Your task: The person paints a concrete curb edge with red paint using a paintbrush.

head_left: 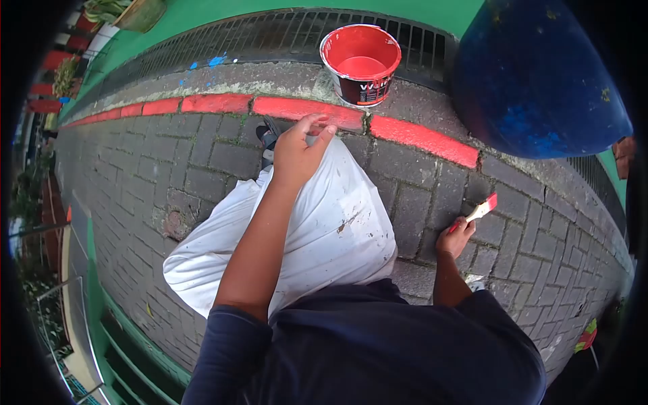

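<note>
My right hand grips a paintbrush by its handle, low over the grey pavers on the right. The brush's bristles are coated in red paint and point up and away from me. Over my white-trousered knee rests my left hand, loosely curved, with thumb and fingers apart and nothing in it. Beyond it stands an open paint bucket with red paint inside and smears on its rim. A row of kerb bricks painted red runs between my knees and the bucket.
A large dark blue rounded pot stands at the upper right, past the kerb. Behind the bucket runs a metal drain grate beside a green surface. Blue paint spots mark the concrete. Plants stand at the left.
</note>
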